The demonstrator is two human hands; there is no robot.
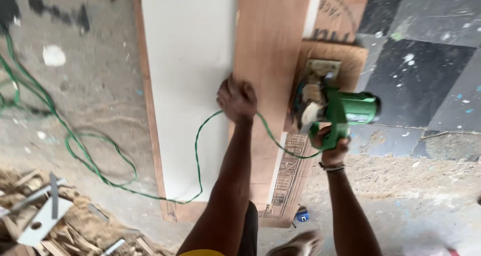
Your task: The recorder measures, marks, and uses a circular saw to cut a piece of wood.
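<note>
My right hand grips the handle of a green circular saw, which rests at the right edge of a brown plywood strip. My left hand is closed around the saw's green power cord above the seam between the plywood strip and a white laminated board. The cord loops from the saw under my left arm, across the white board and off to the left over the floor. The picture is motion-blurred.
The boards lie on a dusty concrete floor. Dark stone tiles fill the upper right. Wood scraps, sawdust and a metal bracket pile at the lower left. A small blue object lies by the boards' near end, close to my sandalled foot.
</note>
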